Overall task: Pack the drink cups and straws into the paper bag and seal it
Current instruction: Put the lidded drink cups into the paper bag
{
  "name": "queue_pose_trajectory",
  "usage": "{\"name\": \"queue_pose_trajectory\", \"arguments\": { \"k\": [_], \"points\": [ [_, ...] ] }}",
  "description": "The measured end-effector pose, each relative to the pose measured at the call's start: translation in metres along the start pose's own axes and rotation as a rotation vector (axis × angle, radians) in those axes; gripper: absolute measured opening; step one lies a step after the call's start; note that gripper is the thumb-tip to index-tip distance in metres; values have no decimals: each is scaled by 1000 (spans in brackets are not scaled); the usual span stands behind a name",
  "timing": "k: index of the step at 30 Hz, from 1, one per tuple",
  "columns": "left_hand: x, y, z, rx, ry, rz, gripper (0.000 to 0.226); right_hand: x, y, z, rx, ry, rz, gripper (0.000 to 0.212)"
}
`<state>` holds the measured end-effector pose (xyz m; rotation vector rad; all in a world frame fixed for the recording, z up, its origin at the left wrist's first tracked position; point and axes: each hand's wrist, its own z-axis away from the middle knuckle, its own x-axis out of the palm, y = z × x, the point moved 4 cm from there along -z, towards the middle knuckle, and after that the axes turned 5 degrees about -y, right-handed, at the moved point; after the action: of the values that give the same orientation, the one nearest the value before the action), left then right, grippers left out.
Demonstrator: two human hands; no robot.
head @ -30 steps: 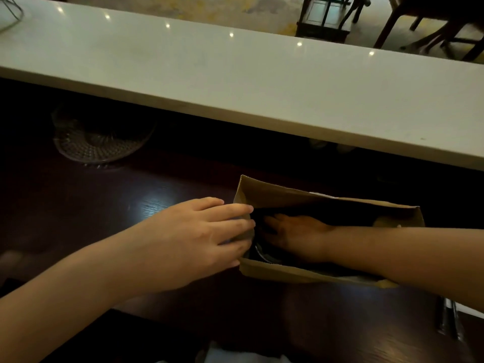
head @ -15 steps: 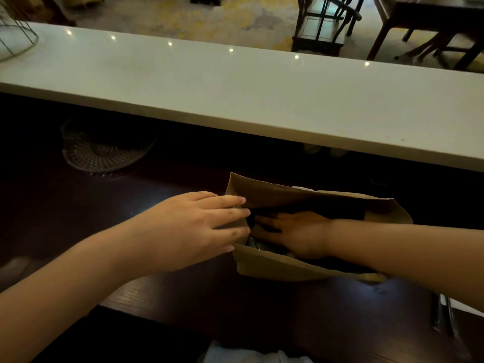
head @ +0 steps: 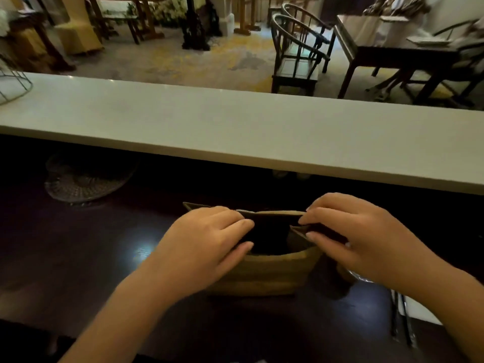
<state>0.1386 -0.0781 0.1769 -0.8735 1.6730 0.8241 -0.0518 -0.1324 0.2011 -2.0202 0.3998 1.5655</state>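
Note:
A brown paper bag (head: 264,273) stands upright on the dark wooden counter, its mouth open toward me. My left hand (head: 207,247) pinches the left part of the bag's top edge. On the right part of that edge my right hand (head: 358,237) has its fingers closed. The inside of the bag is dark, so I cannot see cups or straws in it.
A raised white counter ledge (head: 235,134) runs across just behind the bag. A glass dish (head: 83,179) sits at the back left under the ledge. Dark thin utensils on white paper (head: 403,318) lie at the right. Chairs and tables stand beyond the ledge.
The bag has gone from lying on its side to standing upright. My right hand came out of the bag and both hands now hold its top edge. The view has tilted up.

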Motion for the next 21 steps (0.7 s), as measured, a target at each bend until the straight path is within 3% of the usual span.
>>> {"name": "queue_pose_trajectory", "arguments": {
  "k": [4, 7, 9, 12, 16, 21],
  "points": [
    [19, 74, -34, 52, 239, 93, 21, -2, 36, 58, 233, 213, -45, 21],
    [54, 123, -57, 113, 265, 168, 20, 13, 78, 101, 466, 221, -45, 33],
    [86, 144, -69, 92, 186, 208, 23, 30, 106, 123, 575, 140, -12, 49],
    [141, 155, -86, -25, -23, 170, 51, 60, 139, 143, 650, -32, -18, 71],
    [205, 153, -96, -133, -267, 193, 71, 99, 161, 143, 555, -198, -18, 85],
    [245, 156, -88, -185, -374, 158, 70, 127, 177, 135, 446, -327, -24, 89]
  ]
}}
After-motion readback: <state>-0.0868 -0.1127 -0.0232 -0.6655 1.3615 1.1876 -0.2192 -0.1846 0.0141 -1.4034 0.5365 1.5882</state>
